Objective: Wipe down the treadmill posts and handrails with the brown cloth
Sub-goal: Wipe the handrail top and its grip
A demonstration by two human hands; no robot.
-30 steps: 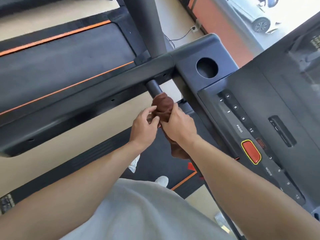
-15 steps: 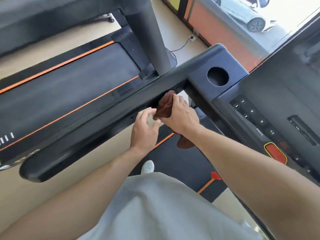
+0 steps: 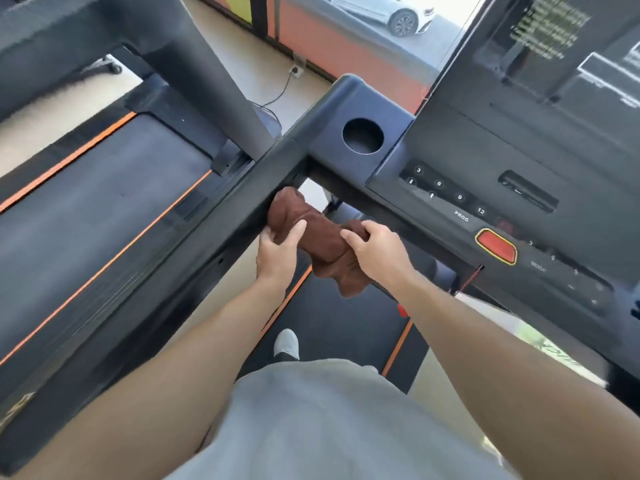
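1. The left hand (image 3: 280,249) has its fingers (image 3: 294,230) curled over the near end of the brown cloth (image 3: 313,237), thumb on the handrail side.
2. The right hand (image 3: 379,251) grips the same cloth at its 3 o'clock end, fingers bent round a bunched fold.
3. The cloth is wrapped round a short bar just under the left handrail (image 3: 194,244), its far end touching the joint at 11 o'clock; a loose tail hangs at 5 o'clock.
4. The grey post (image 3: 207,84) rises at 11 o'clock from the hands.
5. The console (image 3: 485,174) lies at 2 o'clock, with a cup holder (image 3: 363,136) and red stop button (image 3: 496,246).
6. A shoe (image 3: 286,342) stands on the belt (image 3: 332,327) below.
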